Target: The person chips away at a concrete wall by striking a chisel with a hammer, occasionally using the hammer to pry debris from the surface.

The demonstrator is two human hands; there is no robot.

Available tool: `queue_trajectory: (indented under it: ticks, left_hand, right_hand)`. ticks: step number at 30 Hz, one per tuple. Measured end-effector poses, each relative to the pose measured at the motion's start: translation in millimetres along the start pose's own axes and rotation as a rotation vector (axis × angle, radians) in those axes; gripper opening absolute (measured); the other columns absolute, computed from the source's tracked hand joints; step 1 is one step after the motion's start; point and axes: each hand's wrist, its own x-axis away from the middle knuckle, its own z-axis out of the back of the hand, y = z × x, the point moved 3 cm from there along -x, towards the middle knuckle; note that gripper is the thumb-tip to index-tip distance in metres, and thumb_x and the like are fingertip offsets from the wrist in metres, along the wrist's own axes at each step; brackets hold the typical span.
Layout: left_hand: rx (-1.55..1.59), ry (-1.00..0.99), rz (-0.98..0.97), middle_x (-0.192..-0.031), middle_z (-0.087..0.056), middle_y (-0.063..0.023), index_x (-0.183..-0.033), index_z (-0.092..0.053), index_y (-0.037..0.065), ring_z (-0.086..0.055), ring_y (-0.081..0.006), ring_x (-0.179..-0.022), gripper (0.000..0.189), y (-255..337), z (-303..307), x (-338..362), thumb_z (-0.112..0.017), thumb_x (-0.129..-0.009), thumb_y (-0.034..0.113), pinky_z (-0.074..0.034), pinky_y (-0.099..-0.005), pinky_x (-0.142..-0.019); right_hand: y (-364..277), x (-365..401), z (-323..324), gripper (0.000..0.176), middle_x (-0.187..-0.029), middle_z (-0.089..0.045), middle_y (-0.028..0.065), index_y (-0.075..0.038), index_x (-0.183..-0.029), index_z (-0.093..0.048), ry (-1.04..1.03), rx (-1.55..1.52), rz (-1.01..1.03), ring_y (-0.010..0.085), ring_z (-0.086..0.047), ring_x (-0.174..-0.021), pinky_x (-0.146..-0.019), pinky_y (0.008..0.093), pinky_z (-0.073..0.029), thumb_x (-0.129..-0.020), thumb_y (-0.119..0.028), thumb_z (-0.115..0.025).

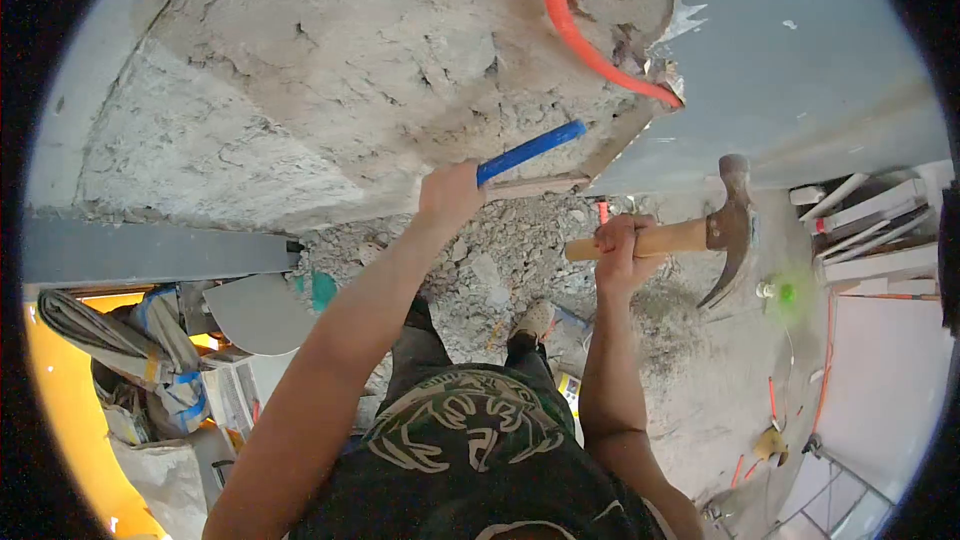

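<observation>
My left hand is closed around a blue chisel, which points up and to the right in front of the rough, chipped wall. In my right hand is the wooden handle of a claw hammer; its metal head is at the right, apart from the chisel. An orange conduit curves down the wall and ends near the edge of the grey painted surface. Which end of the chisel is nearest the wall is hard to tell.
Rubble covers the floor around my feet. Folded bags and a grey panel stand at the left. White strips lean at the right, above a white board. A green light spot shows on the floor.
</observation>
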Motion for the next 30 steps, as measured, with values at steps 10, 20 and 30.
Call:
queue_trajectory:
  ticks: [10, 20, 30]
  left_hand:
    - [-0.054, -0.053, 0.092, -0.092, -0.070, -0.0196, -0.096, -0.067, 0.004, -0.069, -0.0369, -0.086, 0.023, 24, 21, -17, -0.062, -0.086, 0.025, -0.055, -0.0486, -0.076]
    - [-0.049, -0.062, 0.125, -0.092, -0.069, -0.0205, -0.097, -0.067, 0.003, -0.068, -0.0378, -0.090, 0.024, 28, 20, -19, -0.061, -0.086, 0.024, -0.055, -0.0483, -0.080]
    - [0.004, -0.119, 0.169, -0.098, -0.069, -0.0214, -0.101, -0.067, 0.003, -0.068, -0.0387, -0.091, 0.028, 32, 19, -15, -0.060, -0.088, 0.027, -0.054, -0.0492, -0.082]
  right_hand:
    - [-68, -1, -17, 0.016, -0.067, -0.051, 0.0061, -0.007, -0.080, -0.049, -0.139, -0.272, 0.369, 0.0187, -0.049, -0.058, -0.056, 0.0352, -0.045, -0.093, -0.014, -0.055]
    - [105, 4, 21, 0.009, -0.073, -0.057, 0.0062, -0.007, -0.082, -0.055, -0.084, 0.381, -0.470, 0.0149, -0.057, -0.065, -0.058, 0.0287, -0.047, -0.088, -0.007, -0.062]
    - [51, 0, -18, 0.011, -0.064, -0.052, 0.0025, -0.009, -0.078, -0.054, -0.089, 0.565, 0.670, 0.0146, -0.053, -0.056, -0.052, 0.0289, -0.044, -0.088, -0.007, -0.057]
